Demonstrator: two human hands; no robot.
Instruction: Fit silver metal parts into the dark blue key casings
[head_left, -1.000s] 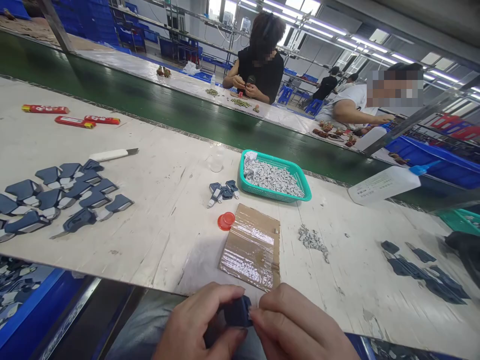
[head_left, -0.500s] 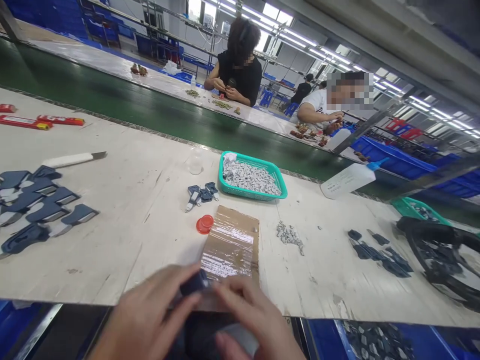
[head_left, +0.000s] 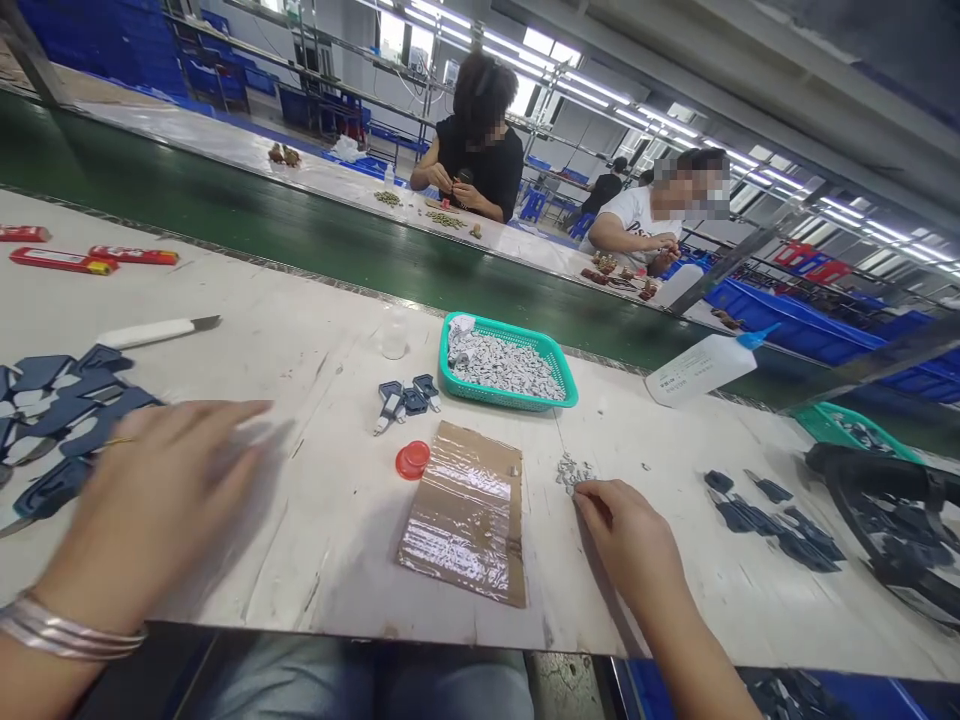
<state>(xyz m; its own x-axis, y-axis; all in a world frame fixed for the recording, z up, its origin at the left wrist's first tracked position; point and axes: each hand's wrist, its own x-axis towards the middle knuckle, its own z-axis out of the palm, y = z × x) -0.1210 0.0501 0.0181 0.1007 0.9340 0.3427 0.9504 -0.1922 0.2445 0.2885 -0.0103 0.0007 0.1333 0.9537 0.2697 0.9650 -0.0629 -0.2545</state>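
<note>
My left hand (head_left: 169, 480) is over the near edge of a pile of dark blue plastic parts with light grey pieces (head_left: 56, 400). Its fingers are stretched out, pointing right, and nothing shows in them. Thumb and forefinger of my right hand (head_left: 626, 535) are pinched together at the edge of a small heap of tiny grey pieces (head_left: 574, 470). Whether a piece is between those fingertips is too small to see. Between my hands lies a cardboard sheet covered with clear tape (head_left: 469, 510), with a tiny grey piece near its upper right corner.
Behind the cardboard stand a green basket of small grey pieces (head_left: 566, 395), a red lid (head_left: 412, 460) and several blue parts (head_left: 409, 397). A white-handled knife (head_left: 157, 332) lies at left, a squeeze bottle (head_left: 697, 370) at right. More dark parts (head_left: 776, 525) lie rightward. Two people work across the green belt.
My hands were together over the cardboard's near edge around a dark blue part. They have separated: the left went to the pile at left, the right to the grey heap.
</note>
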